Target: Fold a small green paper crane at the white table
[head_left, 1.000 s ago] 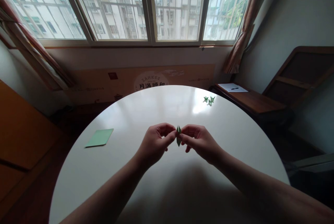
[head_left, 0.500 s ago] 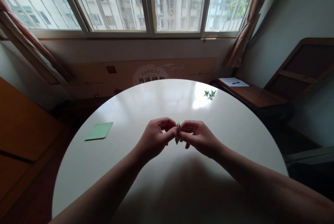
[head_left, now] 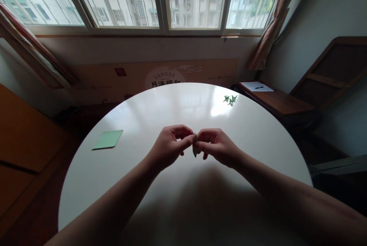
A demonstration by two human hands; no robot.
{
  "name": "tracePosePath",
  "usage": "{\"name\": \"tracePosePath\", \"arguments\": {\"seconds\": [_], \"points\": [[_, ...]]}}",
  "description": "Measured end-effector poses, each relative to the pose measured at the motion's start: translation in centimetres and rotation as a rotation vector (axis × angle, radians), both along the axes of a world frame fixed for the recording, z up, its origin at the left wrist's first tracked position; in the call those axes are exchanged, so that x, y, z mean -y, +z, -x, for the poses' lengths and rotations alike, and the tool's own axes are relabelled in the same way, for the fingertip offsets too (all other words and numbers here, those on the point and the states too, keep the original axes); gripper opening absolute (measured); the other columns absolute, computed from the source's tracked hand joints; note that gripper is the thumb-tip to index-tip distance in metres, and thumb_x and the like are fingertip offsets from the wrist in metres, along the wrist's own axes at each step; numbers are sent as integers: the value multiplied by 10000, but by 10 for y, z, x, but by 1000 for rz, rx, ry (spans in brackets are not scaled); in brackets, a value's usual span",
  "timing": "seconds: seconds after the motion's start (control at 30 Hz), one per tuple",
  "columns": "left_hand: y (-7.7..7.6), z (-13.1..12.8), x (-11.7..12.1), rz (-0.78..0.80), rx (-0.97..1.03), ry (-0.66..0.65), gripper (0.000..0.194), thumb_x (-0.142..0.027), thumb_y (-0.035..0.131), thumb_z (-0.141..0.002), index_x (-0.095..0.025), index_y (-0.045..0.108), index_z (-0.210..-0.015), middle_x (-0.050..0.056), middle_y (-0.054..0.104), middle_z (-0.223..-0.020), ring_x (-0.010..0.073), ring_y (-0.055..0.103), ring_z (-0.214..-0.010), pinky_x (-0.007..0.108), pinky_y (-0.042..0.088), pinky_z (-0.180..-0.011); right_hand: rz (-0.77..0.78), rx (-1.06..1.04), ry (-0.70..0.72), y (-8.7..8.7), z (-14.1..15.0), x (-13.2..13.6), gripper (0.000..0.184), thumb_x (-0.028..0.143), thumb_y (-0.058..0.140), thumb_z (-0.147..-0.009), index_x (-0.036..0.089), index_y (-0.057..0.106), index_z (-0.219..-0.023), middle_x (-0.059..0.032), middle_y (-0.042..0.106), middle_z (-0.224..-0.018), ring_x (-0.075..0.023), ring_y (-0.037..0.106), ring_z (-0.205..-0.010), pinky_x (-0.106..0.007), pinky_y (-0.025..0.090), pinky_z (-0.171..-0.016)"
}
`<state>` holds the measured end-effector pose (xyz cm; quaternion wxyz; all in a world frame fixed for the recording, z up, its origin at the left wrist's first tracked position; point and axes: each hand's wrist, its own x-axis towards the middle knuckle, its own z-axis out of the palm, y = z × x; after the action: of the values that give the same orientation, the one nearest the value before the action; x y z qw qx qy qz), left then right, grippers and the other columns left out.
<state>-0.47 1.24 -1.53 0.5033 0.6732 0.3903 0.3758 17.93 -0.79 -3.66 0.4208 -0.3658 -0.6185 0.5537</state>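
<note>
A small folded green paper piece (head_left: 195, 149) is held just above the middle of the round white table (head_left: 252, 139). My left hand (head_left: 169, 147) pinches it from the left with thumb and forefinger. My right hand (head_left: 218, 146) pinches it from the right, the fingertips of both hands nearly touching. Only the narrow lower tip and a bit of the top of the paper show between the fingers.
A stack of light green paper squares (head_left: 108, 139) lies at the table's left. Several finished small green folded figures (head_left: 230, 99) sit at the far right. A wooden side table with a sheet and pen (head_left: 256, 87) stands right; windows behind.
Both hands have kept their pinch on the green paper piece and closed in slightly, hiding more of it. The view has tilted a little downward.
</note>
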Motion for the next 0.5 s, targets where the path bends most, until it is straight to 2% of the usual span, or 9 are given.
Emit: {"name": "tracePosePath", "arguments": {"seconds": [0.37,0.5], "points": [[2,3,-1,-10,-38,-1,157,-288,702,-786,-132,699,-801,5,634,-662,106,537,-549,173,457,-407,30,19,44,1,-2,-1,142,282,701,-805,140,693,-797,-43,688,-711,-160,641,-637,-241,503,-515],[7,5,-3,30,74,113,208,-333,728,-746,-131,683,-773,8,612,-659,114,531,-551,174,437,-387,50,57,35,1,-1,-1,119,260,704,-785,142,695,-778,-41,695,-708,-154,638,-627,-231,504,-506]]}}
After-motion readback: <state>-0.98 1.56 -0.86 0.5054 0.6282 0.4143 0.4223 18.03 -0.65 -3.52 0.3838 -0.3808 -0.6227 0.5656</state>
